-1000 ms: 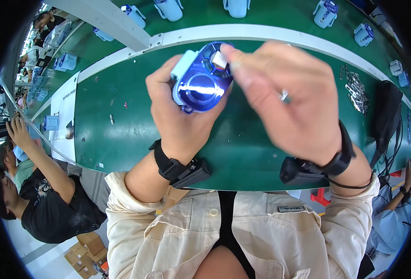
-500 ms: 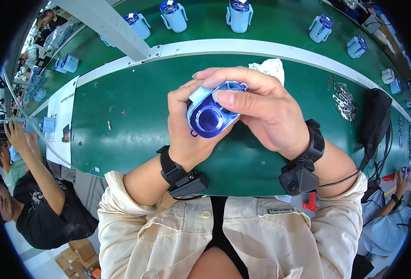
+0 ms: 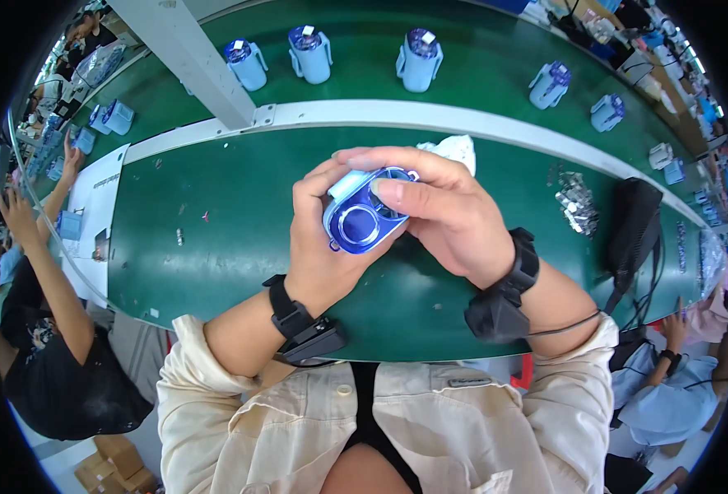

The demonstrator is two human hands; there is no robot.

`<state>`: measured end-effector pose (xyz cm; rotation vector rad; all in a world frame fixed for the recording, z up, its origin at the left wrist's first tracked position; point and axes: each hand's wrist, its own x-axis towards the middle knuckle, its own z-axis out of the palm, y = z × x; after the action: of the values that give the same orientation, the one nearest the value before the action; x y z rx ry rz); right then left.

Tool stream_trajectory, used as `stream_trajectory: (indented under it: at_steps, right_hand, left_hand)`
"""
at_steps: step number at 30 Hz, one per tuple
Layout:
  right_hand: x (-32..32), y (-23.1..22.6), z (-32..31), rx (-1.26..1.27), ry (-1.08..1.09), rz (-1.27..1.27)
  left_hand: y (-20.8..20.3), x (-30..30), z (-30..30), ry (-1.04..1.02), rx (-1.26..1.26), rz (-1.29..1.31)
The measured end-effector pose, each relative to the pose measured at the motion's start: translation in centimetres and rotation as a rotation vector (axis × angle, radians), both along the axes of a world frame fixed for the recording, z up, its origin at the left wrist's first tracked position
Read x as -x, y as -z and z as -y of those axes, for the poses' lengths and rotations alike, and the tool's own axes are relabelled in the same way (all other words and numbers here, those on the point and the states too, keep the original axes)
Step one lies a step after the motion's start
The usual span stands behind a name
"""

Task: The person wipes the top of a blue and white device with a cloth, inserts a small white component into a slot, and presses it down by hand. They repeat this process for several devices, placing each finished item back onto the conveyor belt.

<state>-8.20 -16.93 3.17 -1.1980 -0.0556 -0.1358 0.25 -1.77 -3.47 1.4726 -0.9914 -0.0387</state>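
Both of my hands hold a small light-blue plastic device (image 3: 355,216) above the green table, its glossy dark-blue top facing up. A round well with a shiny rim shows in that top, and small loops stick out at two corners. My left hand (image 3: 318,239) is wrapped round its left side and underside. From the right, my right hand (image 3: 454,214) grips it, with the thumb pressed on the top beside the round well and the fingers curled over the far side. The device's underside is hidden by my hands.
Past a white rail (image 3: 364,113), several similar blue devices (image 3: 420,62) stand on a green belt. A crumpled white wrapping (image 3: 454,152) lies near the rail. At right are small metal parts (image 3: 576,204) and a black cabled object (image 3: 634,221). Co-workers sit on both sides.
The view has shifted, so the belt and table sit lower in the picture. My grip looks nearly the same. At left, a co-worker's hand now reaches to a device on the belt.
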Motion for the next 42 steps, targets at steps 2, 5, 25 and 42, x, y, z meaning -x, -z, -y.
stream_trajectory:
  at_steps: [2,5,25,42]
  right_hand:
    - [-0.8,-0.1,1.2,-0.096,-0.014,-0.124]
    - [-2.0,-0.1,8.0,0.292,0.286,-0.096]
    - [-10.6,0.1,17.6,1.742,0.411,0.048]
    - [1.8,-7.5,3.2,1.221,-0.12,0.425]
  left_hand:
    - [-0.2,-0.4,0.0,-0.039,-0.108,0.073]
    - [-0.4,-0.5,0.1,-0.026,-0.05,0.104]
    - [0.1,-0.9,0.1,-0.061,0.057,0.137]
    - [-3.8,-1.1,-1.2,0.486,-0.183,-0.246]
